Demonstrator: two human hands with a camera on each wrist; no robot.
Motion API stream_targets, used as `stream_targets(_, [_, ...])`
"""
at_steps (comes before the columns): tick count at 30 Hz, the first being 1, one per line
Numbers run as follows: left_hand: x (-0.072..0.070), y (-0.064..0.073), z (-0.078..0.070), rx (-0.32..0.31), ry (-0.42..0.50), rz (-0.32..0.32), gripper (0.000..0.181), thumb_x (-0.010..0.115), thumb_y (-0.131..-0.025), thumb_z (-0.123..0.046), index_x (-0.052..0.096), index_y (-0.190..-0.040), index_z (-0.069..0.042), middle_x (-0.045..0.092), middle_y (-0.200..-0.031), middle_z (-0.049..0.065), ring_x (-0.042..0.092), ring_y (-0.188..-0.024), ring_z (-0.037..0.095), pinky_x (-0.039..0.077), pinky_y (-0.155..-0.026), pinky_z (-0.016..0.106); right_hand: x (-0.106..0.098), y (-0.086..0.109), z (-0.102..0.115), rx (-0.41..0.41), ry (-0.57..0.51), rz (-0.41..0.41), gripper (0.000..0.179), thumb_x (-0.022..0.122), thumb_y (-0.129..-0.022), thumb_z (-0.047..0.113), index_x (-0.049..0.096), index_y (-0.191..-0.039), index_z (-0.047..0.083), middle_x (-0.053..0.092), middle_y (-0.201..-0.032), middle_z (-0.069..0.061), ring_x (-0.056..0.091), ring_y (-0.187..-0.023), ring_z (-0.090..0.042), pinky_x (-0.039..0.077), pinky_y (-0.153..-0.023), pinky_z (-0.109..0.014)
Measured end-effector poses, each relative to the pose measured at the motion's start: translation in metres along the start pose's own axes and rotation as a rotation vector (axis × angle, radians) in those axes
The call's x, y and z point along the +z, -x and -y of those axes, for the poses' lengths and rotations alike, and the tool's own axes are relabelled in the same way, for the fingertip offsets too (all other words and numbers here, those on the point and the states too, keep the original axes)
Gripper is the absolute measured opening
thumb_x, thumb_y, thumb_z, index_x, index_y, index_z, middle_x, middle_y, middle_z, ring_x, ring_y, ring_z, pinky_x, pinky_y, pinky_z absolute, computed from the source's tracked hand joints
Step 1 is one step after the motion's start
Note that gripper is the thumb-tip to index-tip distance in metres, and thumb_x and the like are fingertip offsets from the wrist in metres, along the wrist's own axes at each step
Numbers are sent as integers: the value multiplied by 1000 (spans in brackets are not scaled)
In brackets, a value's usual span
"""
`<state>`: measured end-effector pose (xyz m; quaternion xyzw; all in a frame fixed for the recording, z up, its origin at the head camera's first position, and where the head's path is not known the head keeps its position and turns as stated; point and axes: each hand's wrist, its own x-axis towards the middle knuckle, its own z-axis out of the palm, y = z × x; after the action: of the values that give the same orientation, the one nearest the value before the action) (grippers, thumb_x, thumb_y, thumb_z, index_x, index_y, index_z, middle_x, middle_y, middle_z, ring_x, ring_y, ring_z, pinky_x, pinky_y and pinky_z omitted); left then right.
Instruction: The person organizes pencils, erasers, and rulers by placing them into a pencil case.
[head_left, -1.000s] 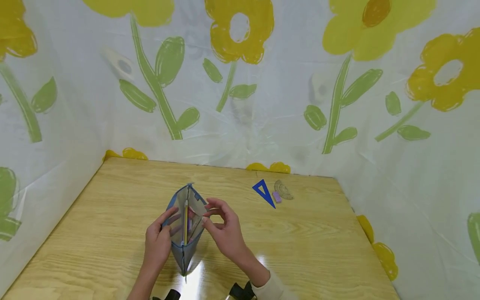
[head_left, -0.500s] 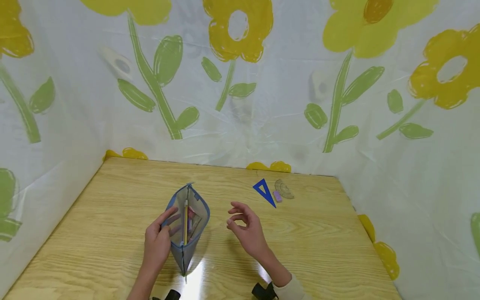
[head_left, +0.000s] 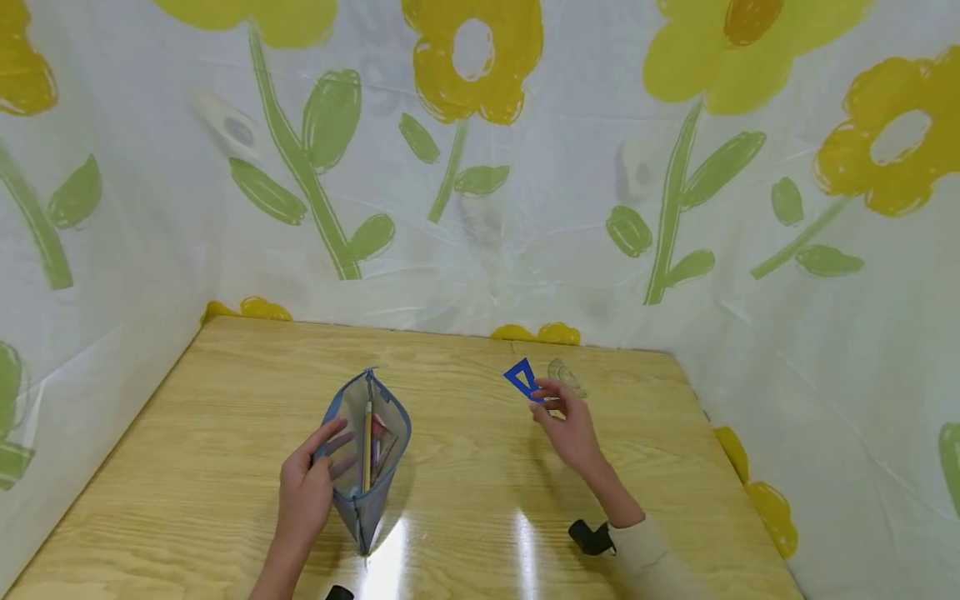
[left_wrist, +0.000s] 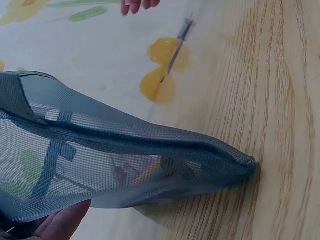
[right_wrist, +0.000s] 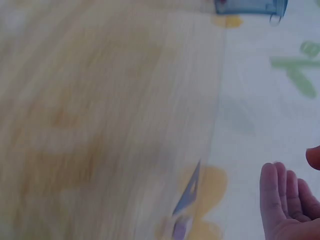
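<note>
A blue-grey mesh pencil case (head_left: 366, 515) stands unzipped on the table, its mouth spread upward. My left hand (head_left: 303, 492) grips its left wall, and the fingers show through the mesh. Inside lie a yellow pencil (head_left: 367, 450) and some pinkish and purple items, partly hidden. My right hand (head_left: 573, 433) hovers over the back of the table with relaxed fingers, holding nothing. Just beyond its fingertips is a blue set square (head_left: 513, 372), partly covered by the hand in the head view. A purple eraser (right_wrist: 181, 227) shows beside the set square in the right wrist view.
A clear protractor (head_left: 557, 373) lies behind the right hand. The wooden table (head_left: 225, 400) meets a white flower-print sheet (head_left: 555, 250) at the back and both sides.
My right hand has left the pencil case's right wall and moved right and away to the set square. The left hand keeps its grip; the case has shifted slightly left.
</note>
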<state>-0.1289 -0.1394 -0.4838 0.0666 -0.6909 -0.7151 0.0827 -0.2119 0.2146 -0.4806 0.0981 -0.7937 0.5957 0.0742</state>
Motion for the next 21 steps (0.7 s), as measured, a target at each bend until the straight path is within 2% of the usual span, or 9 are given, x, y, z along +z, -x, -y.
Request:
stream_targets(5, [0,1,-1,8,0,8,57,21,-95,11,42,-148,11,45,-150,25,60,-108,-7,58,-87,16,-32,-21,-17,13,150,-39,35,61,-100,5,59,-134,-5,61,-121,-28,64,-104,-32,58,-79,-21])
stream_targets(10, [1,1,-2,7,3,-3,57,21,-95,11,43,-148,11,45,-150,25,60,-108,-7,59,-86,17,-54,-38,-32,86,300,-55,39,60,-101,10,56,-138,-4,60,-127,-28,60,-112,-40,58,-88,-34])
stream_targets(16, [4,0,-2,10,11,-7,57,22,-94,12,46,-145,12,48,-148,27,61,-107,-6,59,-87,18,-68,-48,-49,233,341,-44,50,59,-103,18,48,-145,-5,55,-134,-27,56,-117,-40,55,-94,-49])
stream_targets(21, [5,-1,-1,21,14,-13,56,22,-93,13,46,-144,13,48,-146,27,62,-106,-6,60,-86,18,-68,-50,-59,316,402,33,58,61,-101,24,46,-145,-9,52,-139,-31,52,-126,-46,53,-99,-56])
